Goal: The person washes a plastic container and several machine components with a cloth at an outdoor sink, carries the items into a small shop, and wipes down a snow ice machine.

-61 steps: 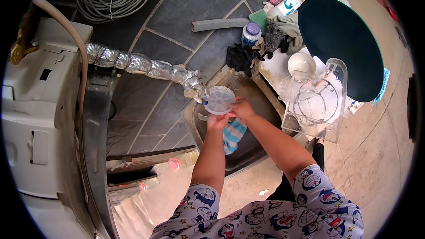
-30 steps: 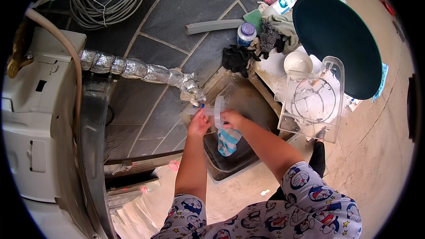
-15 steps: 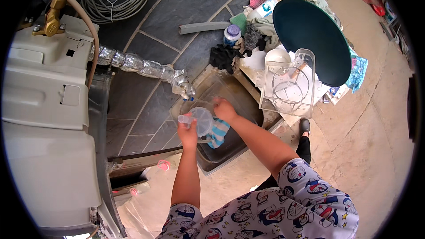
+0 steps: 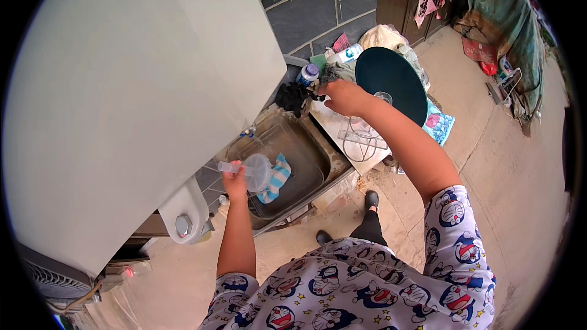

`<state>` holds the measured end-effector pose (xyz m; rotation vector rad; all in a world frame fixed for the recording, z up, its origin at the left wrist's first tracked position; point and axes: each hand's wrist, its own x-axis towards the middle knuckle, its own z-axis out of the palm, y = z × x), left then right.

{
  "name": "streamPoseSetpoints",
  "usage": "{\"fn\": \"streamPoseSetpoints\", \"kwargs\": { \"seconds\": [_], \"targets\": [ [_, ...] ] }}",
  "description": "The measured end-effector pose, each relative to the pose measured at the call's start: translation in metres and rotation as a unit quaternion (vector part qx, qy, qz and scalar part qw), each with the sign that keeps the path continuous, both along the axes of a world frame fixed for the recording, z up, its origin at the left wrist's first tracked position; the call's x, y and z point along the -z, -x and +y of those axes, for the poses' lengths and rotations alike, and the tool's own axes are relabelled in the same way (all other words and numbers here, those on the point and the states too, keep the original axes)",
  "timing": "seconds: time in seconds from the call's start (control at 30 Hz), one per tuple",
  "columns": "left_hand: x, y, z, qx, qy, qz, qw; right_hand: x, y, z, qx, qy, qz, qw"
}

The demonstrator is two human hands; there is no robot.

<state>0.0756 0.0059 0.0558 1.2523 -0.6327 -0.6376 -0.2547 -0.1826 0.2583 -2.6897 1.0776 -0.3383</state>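
Observation:
My left hand (image 4: pixel 233 183) is closed on the tube-like stem of a clear plastic funnel-shaped piece (image 4: pixel 257 172), held over the sink (image 4: pixel 299 153). Just beside its round part, a blue-and-white striped cloth (image 4: pixel 275 180) lies in the sink. My right hand (image 4: pixel 345 98) reaches over the cluttered board (image 4: pixel 324 112) beyond the sink, thumb and fingers apart. Its fingertips are by a grey scouring pad (image 4: pixel 332 72) and black gloves (image 4: pixel 292 96); whether they touch is hard to see. Under my right forearm sits a clear plastic container (image 4: pixel 362 137), partly hidden.
A large pale panel (image 4: pixel 153 85) rises at the left, beside the sink. On the right, a dark green round lid or basin (image 4: pixel 391 79) leans over the clutter. A purple-capped jar (image 4: pixel 307 74) and a white bottle (image 4: pixel 345 54) stand near a green sponge (image 4: pixel 318 61).
My right hand has left the sink and moved right and away to the clutter. My left hand still holds the clear piece. The view has shifted, and the pale panel now fills the left.

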Motion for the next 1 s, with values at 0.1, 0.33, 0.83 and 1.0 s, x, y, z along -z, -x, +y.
{"fn": "streamPoseSetpoints", "kwargs": {
  "seconds": [0.1, 0.33, 0.83, 1.0],
  "targets": [
    [-0.001, 0.006, -0.005, -0.006, -0.016, 0.01, 1.0, 0.006, 0.043, -0.026, 0.052, -0.018, 0.118, 0.991],
    [-0.007, 0.002, 0.004, -0.023, -0.017, 0.027, 0.999, 0.029, 0.053, -0.036, 0.058, -0.071, 0.136, 0.986],
    [0.04, -0.049, 0.035, -0.004, 0.081, 0.066, 0.995, -0.023, 0.006, -0.02, -0.006, 0.043, 0.03, 0.999],
    [0.002, -0.023, 0.039, -0.024, -0.023, 0.128, 0.991, -0.007, -0.065, -0.001, -0.043, 0.047, 0.059, 0.996]
  ]
}}
